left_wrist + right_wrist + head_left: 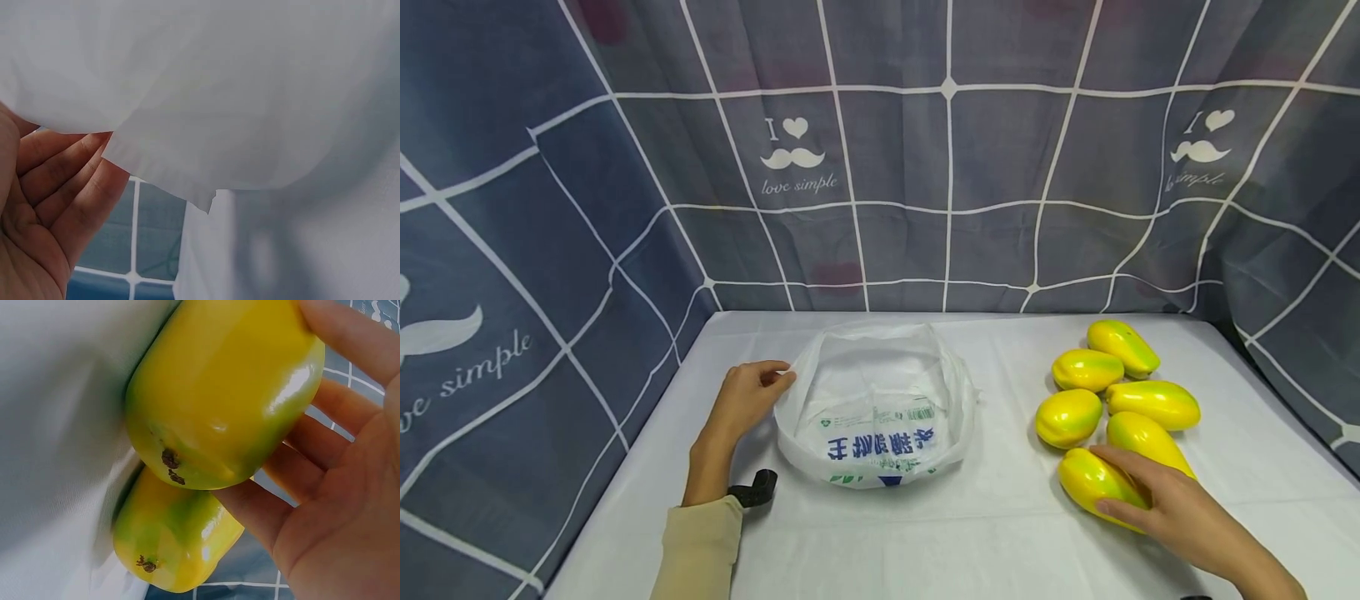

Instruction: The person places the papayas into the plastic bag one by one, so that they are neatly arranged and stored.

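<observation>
A white plastic bag (pixel 880 483) with blue and green print stands on the table, its mouth opened wide. At its left rim, my left hand (pixel 752 400) pinches the edge between thumb and fingers. The left wrist view shows the hand (pixel 62 206) beside the thin bag wall (pixel 219 112), fingertips partly hidden behind it. On the right, my right hand (pixel 1172 508) holds the nearest yellow-green papaya (pixel 1093 483), thumb on the near side and fingers over the far side. The right wrist view has this papaya (pixel 219 394) between thumb and fingers, still close to the white cloth.
Several more papayas lie grouped behind the held one, among them a round-looking one (pixel 1067 418) and one at the back (pixel 1123 348). A white cloth (pixel 925 550) covers the table. Dark checked curtains (pixel 895 150) hang along the back and sides.
</observation>
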Motion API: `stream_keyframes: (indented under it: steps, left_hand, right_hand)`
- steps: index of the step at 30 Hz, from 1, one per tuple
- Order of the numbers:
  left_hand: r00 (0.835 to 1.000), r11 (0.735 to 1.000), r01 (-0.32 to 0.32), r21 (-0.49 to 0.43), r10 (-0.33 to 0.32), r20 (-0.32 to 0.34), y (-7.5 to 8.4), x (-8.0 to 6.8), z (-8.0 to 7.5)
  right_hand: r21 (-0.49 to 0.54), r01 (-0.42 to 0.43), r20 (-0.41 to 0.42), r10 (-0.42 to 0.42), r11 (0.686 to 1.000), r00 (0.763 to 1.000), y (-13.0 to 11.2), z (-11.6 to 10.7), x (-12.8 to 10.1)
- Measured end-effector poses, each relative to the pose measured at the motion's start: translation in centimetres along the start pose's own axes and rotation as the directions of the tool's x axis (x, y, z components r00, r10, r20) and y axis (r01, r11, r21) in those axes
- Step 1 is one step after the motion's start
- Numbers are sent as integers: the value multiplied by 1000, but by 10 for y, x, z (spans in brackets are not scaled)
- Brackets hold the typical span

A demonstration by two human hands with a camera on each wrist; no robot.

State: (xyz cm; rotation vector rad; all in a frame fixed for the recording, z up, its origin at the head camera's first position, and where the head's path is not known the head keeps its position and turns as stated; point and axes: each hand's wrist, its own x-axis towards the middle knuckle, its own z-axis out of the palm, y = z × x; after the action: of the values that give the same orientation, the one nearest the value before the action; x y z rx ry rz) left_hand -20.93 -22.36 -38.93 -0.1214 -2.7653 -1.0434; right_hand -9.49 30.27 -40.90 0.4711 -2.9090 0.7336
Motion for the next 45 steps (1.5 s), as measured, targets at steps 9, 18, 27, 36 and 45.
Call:
stream_keyframes:
  steps: [9,18,27,36,45]
  left_hand:
    - [1000,1000,-16,10,16,-3,-2,0,2]
    - [1000,1000,-9,12,9,2,0,0,4]
    - [1000,1000,-14,15,14,10,1,-1,3]
    - [1000,1000,-9,13,9,10,-1,-1,4]
    - [1000,1000,-12,8,12,9,2,0,3]
  right_hand:
    - [19,20,-14,-20,1000,1000,1,3,-1]
    - [24,45,-35,-44,999,998,-8,-4,-2]
    - [82,95,-110,-86,992,990,-28,-13,6]
    - [58,138,-202,-124,989,971,-45,-12,22]
    - [81,187,-226,-165,979,960,-61,-5,44]
